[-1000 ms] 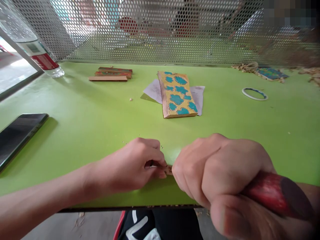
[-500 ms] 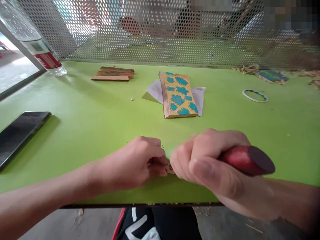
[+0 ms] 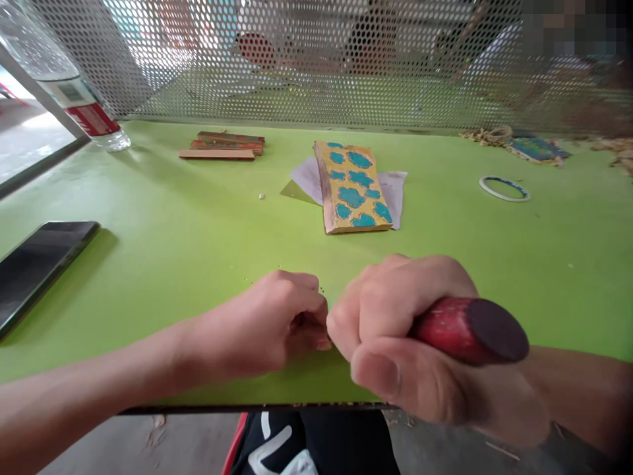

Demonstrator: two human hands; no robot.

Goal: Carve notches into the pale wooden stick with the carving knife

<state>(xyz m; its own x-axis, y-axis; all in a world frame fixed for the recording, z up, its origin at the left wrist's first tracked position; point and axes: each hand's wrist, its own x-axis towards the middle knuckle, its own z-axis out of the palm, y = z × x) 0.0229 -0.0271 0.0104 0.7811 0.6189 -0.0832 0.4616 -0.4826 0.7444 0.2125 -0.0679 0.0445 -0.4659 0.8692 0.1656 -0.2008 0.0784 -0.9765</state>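
Note:
My right hand [image 3: 405,330] is closed round the thick red handle [image 3: 459,330] of a tool, its dark slanted butt turned toward me. The working end is hidden behind the fingers. Close against it, near the table's front edge, my left hand [image 3: 277,323] pinches a small wooden strip down on the green tabletop. The strip is now almost wholly covered by the two hands. Beyond them lies a yellow wooden block [image 3: 351,188] with blue painted patches, resting on a sheet of white paper [image 3: 394,198].
At the left are a phone [image 3: 44,264] and a water bottle [image 3: 84,99]. Several thin wooden strips [image 3: 222,146] lie at the back. A tape ring [image 3: 504,189] and a blue corded piece [image 3: 537,149] are at the right. A perforated metal panel [image 3: 297,86] closes off the far edge.
My right hand with the red-handled tool has shifted left and slightly toward me, covering the bit of wooden strip that showed between the hands. My left hand has stayed in place.

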